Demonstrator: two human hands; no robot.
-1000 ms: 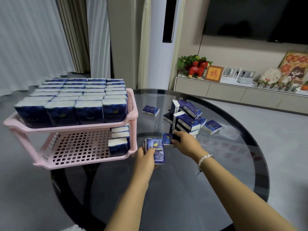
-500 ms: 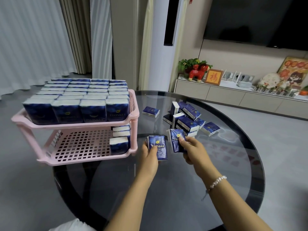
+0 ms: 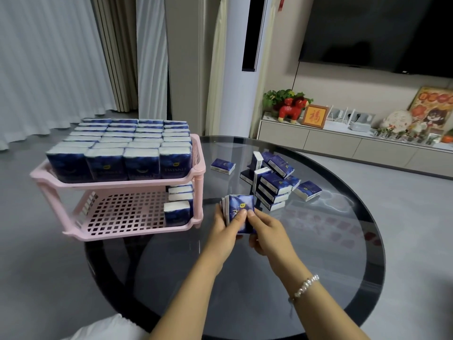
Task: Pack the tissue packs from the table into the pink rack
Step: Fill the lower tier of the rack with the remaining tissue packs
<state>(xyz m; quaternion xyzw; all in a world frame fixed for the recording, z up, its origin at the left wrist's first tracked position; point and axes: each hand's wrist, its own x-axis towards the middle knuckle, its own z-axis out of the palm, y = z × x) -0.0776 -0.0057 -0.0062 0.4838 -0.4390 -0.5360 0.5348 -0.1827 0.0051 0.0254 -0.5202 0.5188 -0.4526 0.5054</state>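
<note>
Your desk [image 3: 318,253] is dark smoked glass, smooth and very glossy, throwing back reflections of the packs. The pink rack [image 3: 137,231] looks like moulded plastic, satin finish, its lower shelf a perforated grid. The tissue packs [image 3: 274,185] wear shiny blue plastic film that catches light, with soft white tissue showing at the ends. The stack held in your hands [image 3: 239,212] has the same slick, slightly crinkled wrap. Your bracelet [image 3: 305,285] is pearly, glossy beads. Curtains [image 3: 49,57] are matt cloth. The floor [image 3: 404,192] looks smooth, matt grey.
</note>
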